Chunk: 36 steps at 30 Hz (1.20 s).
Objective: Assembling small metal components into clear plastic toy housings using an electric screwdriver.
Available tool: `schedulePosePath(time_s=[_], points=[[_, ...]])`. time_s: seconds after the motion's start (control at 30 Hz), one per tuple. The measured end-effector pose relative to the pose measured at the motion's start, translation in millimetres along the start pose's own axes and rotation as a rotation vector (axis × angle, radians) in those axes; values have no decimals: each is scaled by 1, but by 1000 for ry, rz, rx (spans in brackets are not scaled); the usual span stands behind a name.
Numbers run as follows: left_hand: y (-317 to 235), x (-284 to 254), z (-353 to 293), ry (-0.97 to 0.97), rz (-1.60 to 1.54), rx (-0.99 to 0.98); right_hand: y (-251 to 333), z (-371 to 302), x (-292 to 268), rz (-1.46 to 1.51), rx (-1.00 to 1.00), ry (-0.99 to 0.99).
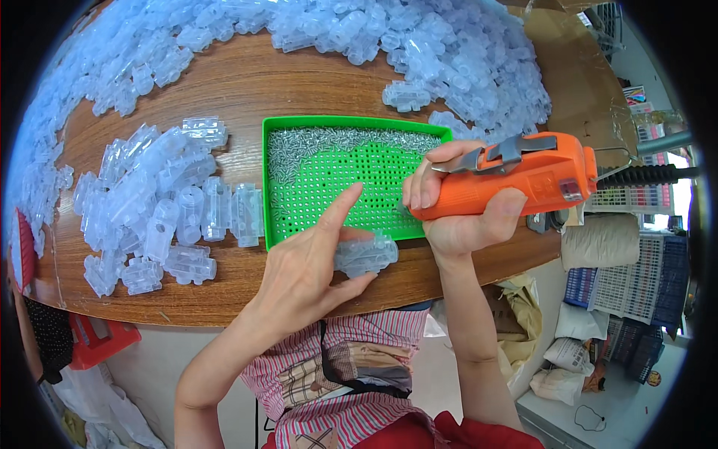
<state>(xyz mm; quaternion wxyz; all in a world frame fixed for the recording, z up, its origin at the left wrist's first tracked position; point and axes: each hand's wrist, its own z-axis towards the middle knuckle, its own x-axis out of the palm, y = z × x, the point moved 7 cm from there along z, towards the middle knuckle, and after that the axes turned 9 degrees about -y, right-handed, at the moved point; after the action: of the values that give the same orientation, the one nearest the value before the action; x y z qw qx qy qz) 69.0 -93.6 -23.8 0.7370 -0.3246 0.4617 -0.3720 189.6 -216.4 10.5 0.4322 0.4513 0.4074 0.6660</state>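
Observation:
My left hand (299,273) grips a translucent plastic part (368,256) between the thumb and the lower fingers, at the table's near edge. Its index finger points up and away, over the green tray (351,122). Closed around an orange electric screwdriver (501,187), my right hand (456,217) holds it above the tray's right side. The tool lies nearly level, its hooked end to the right; its tip is hidden behind the fingers. Small silvery screws (307,146) are heaped along the tray's far and left sides, above a floor full of holes.
Left of the tray lies a pile of similar translucent parts (161,187), several lined up against it. A much larger heap (441,52) curves around the far side of the brown wooden table (232,82). A red stool (101,340) stands below at left; sacks (572,355) lie at right.

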Motion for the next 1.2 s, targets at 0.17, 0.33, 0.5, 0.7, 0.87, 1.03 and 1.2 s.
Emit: schedulePosePath(time_s=[0.17, 0.33, 0.5, 0.7, 0.87, 1.03, 1.2], points=[[2, 0, -1, 7, 13, -9, -8, -6, -1, -20, 32, 41], [2, 0, -2, 4, 15, 1, -12, -7, -5, 6, 53, 36], [0, -1, -1, 3, 6, 4, -11, -9, -4, 23, 49, 61], [-1, -1, 1, 4, 19, 10, -8, -10, -4, -18, 36, 59], [1, -3, -2, -7, 24, -3, -14, -12, -1, 21, 60, 89], [-3, -3, 3, 17, -34, -11, 17, -16, -6, 170, 51, 136], [-1, -4, -1, 21, -34, -17, 86, -36, 38, 227, -168, 401]])
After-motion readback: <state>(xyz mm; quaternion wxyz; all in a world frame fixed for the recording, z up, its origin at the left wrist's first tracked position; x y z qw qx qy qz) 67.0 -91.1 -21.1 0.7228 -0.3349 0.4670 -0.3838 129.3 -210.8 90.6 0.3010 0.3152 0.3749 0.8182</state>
